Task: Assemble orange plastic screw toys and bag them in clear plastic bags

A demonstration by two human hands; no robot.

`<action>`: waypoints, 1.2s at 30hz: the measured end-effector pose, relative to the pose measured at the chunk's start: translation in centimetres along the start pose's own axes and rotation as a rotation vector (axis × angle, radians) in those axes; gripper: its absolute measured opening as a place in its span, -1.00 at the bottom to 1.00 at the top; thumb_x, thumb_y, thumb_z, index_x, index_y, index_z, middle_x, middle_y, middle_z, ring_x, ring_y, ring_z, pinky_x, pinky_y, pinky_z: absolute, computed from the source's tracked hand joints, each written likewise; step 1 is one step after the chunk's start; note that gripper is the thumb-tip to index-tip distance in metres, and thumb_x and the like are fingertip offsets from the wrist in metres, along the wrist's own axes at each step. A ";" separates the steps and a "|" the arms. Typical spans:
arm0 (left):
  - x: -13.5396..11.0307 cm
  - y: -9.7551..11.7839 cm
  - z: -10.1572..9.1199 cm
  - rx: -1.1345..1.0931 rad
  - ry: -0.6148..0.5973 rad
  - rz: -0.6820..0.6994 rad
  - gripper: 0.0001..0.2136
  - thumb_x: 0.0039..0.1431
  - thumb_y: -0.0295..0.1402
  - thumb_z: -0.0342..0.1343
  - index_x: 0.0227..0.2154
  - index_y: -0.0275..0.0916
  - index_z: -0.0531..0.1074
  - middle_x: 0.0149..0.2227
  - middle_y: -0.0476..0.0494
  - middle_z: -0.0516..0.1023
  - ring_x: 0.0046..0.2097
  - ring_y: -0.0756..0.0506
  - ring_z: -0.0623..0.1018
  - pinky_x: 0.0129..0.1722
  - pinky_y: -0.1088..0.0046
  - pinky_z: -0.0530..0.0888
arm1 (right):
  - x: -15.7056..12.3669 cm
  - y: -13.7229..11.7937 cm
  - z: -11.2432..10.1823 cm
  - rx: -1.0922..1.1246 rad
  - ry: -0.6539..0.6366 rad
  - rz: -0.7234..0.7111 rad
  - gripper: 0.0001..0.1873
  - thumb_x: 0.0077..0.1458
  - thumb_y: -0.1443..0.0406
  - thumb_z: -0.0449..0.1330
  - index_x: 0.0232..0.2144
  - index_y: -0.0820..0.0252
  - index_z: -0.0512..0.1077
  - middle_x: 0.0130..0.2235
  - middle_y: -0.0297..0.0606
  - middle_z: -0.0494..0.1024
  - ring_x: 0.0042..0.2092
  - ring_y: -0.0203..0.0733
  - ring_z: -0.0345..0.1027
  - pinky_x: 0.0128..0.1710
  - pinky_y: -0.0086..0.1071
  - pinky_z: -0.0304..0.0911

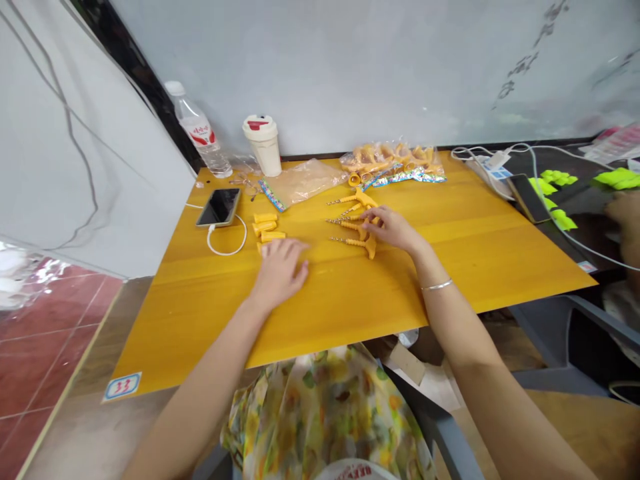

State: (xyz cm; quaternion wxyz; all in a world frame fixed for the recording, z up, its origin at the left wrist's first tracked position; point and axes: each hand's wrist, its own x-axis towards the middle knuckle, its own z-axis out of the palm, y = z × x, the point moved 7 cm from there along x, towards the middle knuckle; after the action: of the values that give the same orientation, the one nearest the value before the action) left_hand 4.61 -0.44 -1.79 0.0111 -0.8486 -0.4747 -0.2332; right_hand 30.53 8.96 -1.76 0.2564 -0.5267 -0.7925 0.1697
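Note:
My left hand (279,272) lies palm down on the yellow wooden table (350,313), its fingertips beside a small group of short yellow plastic tubes (265,228), with one tube partly under it. My right hand (393,228) rests its fingers on a yellow plastic branched piece (361,227) with long metal screw-like spikes. Its fingers hide part of that piece, and I cannot tell whether they grip it. Behind both hands lies a clear bag of yellow parts (393,160).
A phone (219,207) with a white cable, a water bottle (199,130) and a lidded cup (263,145) stand at the far left. To the right, another person's hand (623,213) is near bright green pieces (617,179) on a dark surface, beside a second phone (527,198).

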 end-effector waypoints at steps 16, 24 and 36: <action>-0.1 -0.3 0.6 0.188 -0.098 0.007 -0.63 0.20 -0.56 -0.09 0.01 -0.24 0.45 -0.01 -0.34 0.52 0.06 -0.36 0.39 -0.05 0.04 0.27 | 0.4 1.9 1.2 -0.146 0.055 0.026 -0.71 0.23 0.26 0.16 -0.07 0.24 0.55 -0.15 -0.08 0.54 -0.16 -0.10 0.41 -0.02 -0.22 0.32; -0.2 5.1 3.2 0.086 -0.149 0.288 -0.73 0.23 -0.45 0.01 -0.05 -0.23 0.49 -0.03 -0.29 0.55 0.03 -0.29 0.43 0.03 0.07 0.27 | 1.9 1.1 0.1 -0.188 0.198 -0.025 -0.67 0.30 0.30 0.03 -0.05 0.26 0.53 -0.02 0.01 0.53 0.02 -0.04 0.41 0.12 -0.21 0.27; 0.1 3.3 3.4 0.035 -0.115 0.206 -0.73 0.27 -0.45 -0.04 -0.06 -0.23 0.48 -0.08 -0.29 0.56 0.00 -0.29 0.43 -0.02 0.11 0.28 | 2.5 2.9 0.9 -0.458 0.011 0.162 -0.62 0.36 0.23 0.02 -0.05 0.22 0.59 -0.11 0.01 0.61 -0.10 -0.05 0.47 0.00 -0.29 0.29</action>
State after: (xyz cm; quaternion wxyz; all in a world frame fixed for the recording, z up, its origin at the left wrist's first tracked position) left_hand 8.61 -1.32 -4.13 0.0228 -0.9047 -0.3886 -0.1733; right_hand 31.36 12.34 -3.48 0.1202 -0.6340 -0.7640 0.0027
